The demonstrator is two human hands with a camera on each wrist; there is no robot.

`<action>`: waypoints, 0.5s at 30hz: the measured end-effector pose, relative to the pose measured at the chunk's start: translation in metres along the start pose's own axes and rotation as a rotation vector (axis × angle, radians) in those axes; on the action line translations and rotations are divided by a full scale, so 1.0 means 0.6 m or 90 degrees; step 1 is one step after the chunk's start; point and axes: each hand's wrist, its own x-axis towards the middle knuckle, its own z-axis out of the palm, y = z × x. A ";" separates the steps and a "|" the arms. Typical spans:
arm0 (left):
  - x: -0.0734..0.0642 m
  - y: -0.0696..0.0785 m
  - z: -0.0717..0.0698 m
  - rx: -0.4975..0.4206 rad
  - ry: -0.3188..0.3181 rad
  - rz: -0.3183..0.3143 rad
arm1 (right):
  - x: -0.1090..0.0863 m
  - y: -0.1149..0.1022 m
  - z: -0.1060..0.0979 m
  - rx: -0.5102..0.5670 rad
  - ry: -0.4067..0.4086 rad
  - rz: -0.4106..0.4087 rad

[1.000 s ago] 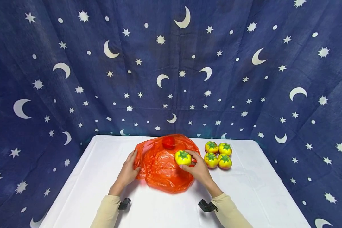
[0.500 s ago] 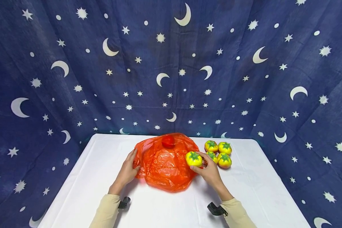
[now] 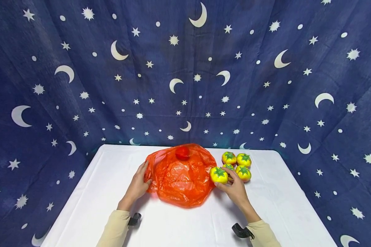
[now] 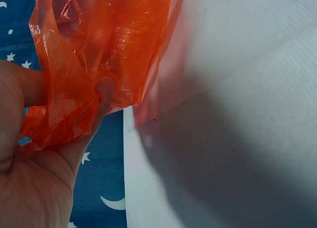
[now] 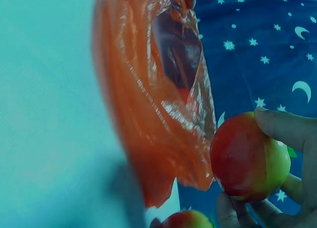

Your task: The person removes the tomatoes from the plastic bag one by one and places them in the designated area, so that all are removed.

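A light-looking fruit (image 3: pixel 218 175) is gripped by its sides in the right hand (image 3: pixel 236 191), a floppy bag (image 3: pixel 183 185) in the left hand (image 3: pixel 137 184).

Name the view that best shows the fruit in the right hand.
Right wrist: the fruit looms largest there, its red and yellow-green skin plain, though the right hand covers part. The head view shows it smaller, from above, its green leafy top visible. The left wrist view misses it.

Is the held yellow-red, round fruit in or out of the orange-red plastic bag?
Out: the right hand holds the fruit uncovered, beside the bag.
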 end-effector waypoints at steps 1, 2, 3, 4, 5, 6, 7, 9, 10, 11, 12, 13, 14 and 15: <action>-0.001 -0.001 0.001 -0.001 -0.001 0.000 | -0.002 0.004 -0.001 -0.009 0.005 0.003; -0.002 -0.002 0.002 -0.001 -0.002 0.000 | -0.004 0.007 -0.004 -0.017 0.009 0.006; -0.002 -0.002 0.002 0.000 -0.003 0.000 | -0.006 0.010 -0.006 -0.019 0.011 0.010; -0.002 -0.002 0.003 -0.002 -0.002 0.001 | -0.007 0.012 -0.008 -0.023 0.014 0.012; -0.002 -0.002 0.003 0.002 0.000 0.003 | -0.007 0.014 -0.010 -0.025 0.016 0.014; -0.002 -0.002 0.002 0.003 0.002 0.005 | -0.007 0.016 -0.012 -0.027 0.017 0.013; -0.001 -0.001 0.002 0.005 0.004 0.006 | -0.006 0.018 -0.014 -0.029 0.017 0.015; 0.001 0.001 0.000 0.006 0.007 0.006 | -0.006 0.023 -0.017 -0.032 0.016 0.018; 0.002 0.002 -0.001 0.006 0.007 0.005 | -0.006 0.025 -0.019 -0.040 0.016 0.021; 0.003 0.002 -0.001 0.009 0.006 0.003 | -0.007 0.027 -0.020 -0.046 0.014 0.026; 0.003 0.003 -0.002 0.009 0.004 0.000 | -0.008 0.030 -0.021 -0.053 0.012 0.032; 0.003 0.003 -0.002 0.009 0.001 -0.004 | -0.009 0.033 -0.022 -0.059 0.010 0.037; 0.002 0.003 -0.002 0.009 -0.002 -0.008 | -0.010 0.036 -0.022 -0.065 0.008 0.043; 0.002 0.003 -0.001 0.009 -0.005 -0.011 | -0.012 0.039 -0.022 -0.071 0.006 0.050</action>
